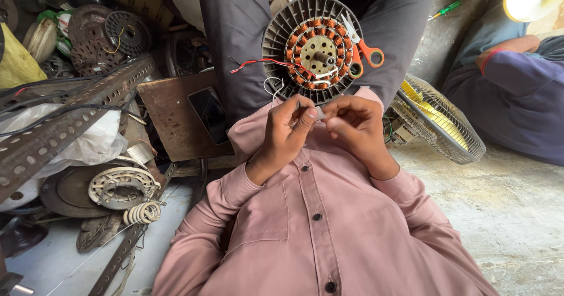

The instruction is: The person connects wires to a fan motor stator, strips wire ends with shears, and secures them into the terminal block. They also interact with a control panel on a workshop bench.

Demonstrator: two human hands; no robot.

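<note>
Head view: You sit on a workshop floor with a fan motor stator resting on your lap, its ring of copper coils facing up and a steel shaft standing at the centre. Your left hand and right hand meet just below the stator, fingertips narrowed onto a small pale piece, perhaps sleeving or tape, and a thin white wire that runs up to the windings. What exactly is pinched is too small to tell. A red lead trails off the stator's left side, and orange-handled scissors lie across its right edge.

Keep both pinches close to the work so the fine wire stays short and taut between them. Brace your wrists against your chest to steady the fingers. Mind the stator: it looks only balanced on your legs, so pull gently on the wire and keep it from tipping. A green screwdriver lies on the floor beyond, a wire fan guard to your right.
</note>
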